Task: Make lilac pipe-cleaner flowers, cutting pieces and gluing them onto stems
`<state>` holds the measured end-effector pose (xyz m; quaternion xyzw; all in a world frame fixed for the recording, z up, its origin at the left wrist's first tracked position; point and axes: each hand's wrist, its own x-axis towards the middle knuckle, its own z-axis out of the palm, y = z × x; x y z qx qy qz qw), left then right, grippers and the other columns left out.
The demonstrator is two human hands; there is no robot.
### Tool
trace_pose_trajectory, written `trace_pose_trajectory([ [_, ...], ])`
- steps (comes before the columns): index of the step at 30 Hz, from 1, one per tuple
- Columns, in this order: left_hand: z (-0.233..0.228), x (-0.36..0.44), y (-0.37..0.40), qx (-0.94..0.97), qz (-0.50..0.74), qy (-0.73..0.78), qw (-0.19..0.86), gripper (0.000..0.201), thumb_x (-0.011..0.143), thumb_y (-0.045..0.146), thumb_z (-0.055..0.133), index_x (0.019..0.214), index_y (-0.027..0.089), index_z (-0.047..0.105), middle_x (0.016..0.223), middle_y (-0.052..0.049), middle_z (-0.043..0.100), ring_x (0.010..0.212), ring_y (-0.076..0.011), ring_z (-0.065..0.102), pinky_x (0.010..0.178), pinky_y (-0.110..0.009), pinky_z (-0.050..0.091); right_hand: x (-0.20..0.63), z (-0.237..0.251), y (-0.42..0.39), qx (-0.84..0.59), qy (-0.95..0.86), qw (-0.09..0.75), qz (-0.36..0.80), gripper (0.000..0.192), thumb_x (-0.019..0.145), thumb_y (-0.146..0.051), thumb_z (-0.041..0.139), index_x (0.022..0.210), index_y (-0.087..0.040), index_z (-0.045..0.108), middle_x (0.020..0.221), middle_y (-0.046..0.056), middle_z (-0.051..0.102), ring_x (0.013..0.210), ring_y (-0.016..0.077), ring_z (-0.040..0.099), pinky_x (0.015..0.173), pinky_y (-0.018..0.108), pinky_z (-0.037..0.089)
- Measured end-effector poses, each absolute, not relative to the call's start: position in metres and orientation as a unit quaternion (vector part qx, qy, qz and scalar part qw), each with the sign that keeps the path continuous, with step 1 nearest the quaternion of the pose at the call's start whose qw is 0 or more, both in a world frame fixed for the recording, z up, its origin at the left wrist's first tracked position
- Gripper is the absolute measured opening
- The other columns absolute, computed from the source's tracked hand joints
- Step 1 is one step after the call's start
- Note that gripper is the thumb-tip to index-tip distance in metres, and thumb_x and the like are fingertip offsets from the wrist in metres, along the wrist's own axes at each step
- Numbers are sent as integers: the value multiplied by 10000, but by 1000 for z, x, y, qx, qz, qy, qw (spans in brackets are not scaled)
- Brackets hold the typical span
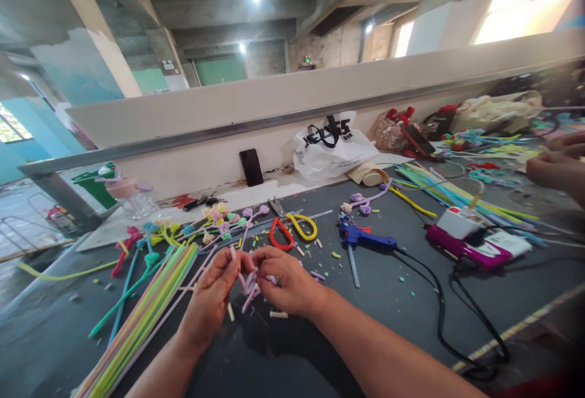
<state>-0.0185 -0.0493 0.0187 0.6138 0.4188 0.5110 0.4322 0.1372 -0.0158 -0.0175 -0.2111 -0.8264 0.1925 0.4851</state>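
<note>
Both hands, left hand [212,291] and right hand [286,282], pinched a bent pale pink foam-coated stick [247,282] between thumbs and fingertips, apparently to shape it. Left of the fingers lay a bundle of pastel straight sticks [141,319]; beyond them, red-and-yellow-handled scissors [292,230].

One printed item noted: the white plastic bag [329,149], standing against the low wall well beyond my fingers [247,264] and off to their right, carries bold black lettering. I cannot make out the letters; the print is creased and distorted. A small lit sign [308,58] on the far wall, high above and far past my fingers, is too small to read. I find no other legible text, number or brand.
</note>
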Motion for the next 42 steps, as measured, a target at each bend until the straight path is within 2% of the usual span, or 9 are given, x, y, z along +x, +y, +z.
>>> trace_pose_trajectory([
  [3, 16, -14, -51, 599, 509, 426, 448, 190, 806, 335, 492, 803, 190, 616, 826, -20, 593, 719, -129, 500, 696, -205, 400, 134, -25, -12, -251, -793, 518, 201, 180, 634, -26, 464, 574, -195, 486, 802, 44, 607, 802, 139, 580, 714, 253, 472],
  [7, 12, -6, -57, 615, 542, 429, 381, 129, 766, 323, 554, 774, 212, 619, 835, -18, 602, 801, -155, 514, 758, -223, 385, 134, -31, -5, -338, -734, 562, 176, 193, 661, -55, 461, 533, -199, 445, 673, 19, 572, 680, 134, 550, 648, 253, 449],
  [12, 12, -2, -62, 675, 516, 396, 348, 165, 773, 342, 537, 725, 203, 612, 811, -42, 605, 813, -180, 517, 766, -257, 390, 139, -21, -8, -341, -722, 577, 174, 181, 683, -91, 457, 541, -203, 448, 688, 21, 566, 675, 131, 546, 641, 250, 448],
  [16, 13, -4, -58, 631, 530, 411, 391, 223, 799, 357, 503, 663, 188, 552, 699, -12, 555, 721, -141, 493, 730, -233, 383, 141, -13, -14, -282, -753, 564, 188, 185, 659, -76, 472, 526, -200, 439, 777, 40, 588, 746, 138, 575, 695, 263, 463],
  [21, 14, -11, -48, 594, 517, 388, 478, 239, 816, 336, 482, 637, 180, 507, 636, 11, 502, 664, -120, 479, 697, -228, 392, 141, -14, -14, -248, -774, 542, 212, 181, 638, -62, 470, 523, -200, 447, 712, 28, 581, 710, 133, 567, 657, 246, 455],
  [25, 13, -13, -52, 635, 530, 411, 383, 181, 808, 297, 500, 679, 193, 572, 728, -12, 574, 745, -143, 518, 774, -258, 397, 139, -21, -10, -336, -723, 570, 200, 176, 650, -100, 455, 508, -199, 423, 638, 4, 536, 640, 128, 525, 608, 241, 420],
  [29, 11, -11, -64, 726, 542, 325, 272, 111, 767, 168, 540, 768, 231, 632, 787, -42, 637, 860, -203, 563, 840, -340, 407, 135, -27, -7, -420, -656, 578, 242, 166, 645, -101, 446, 506, -190, 426, 578, -22, 495, 562, 107, 458, 557, 221, 375],
  [34, 9, -5, -72, 811, 480, 234, 238, 309, 722, 3, 511, 853, 249, 644, 792, -56, 667, 826, -211, 597, 795, -364, 449, 138, -29, 0, -436, -595, 627, 251, 214, 690, -133, 453, 491, -192, 400, 577, -19, 483, 560, 111, 443, 531, 218, 361],
  [42, 13, -11, -74, 812, 488, 231, 221, 412, 711, -55, 469, 919, 279, 587, 805, -36, 639, 840, -206, 588, 812, -391, 445, 156, -23, 9, -409, -635, 635, 162, 189, 775, -183, 478, 591, -184, 519, 728, 40, 589, 724, 157, 535, 706, 284, 413],
])
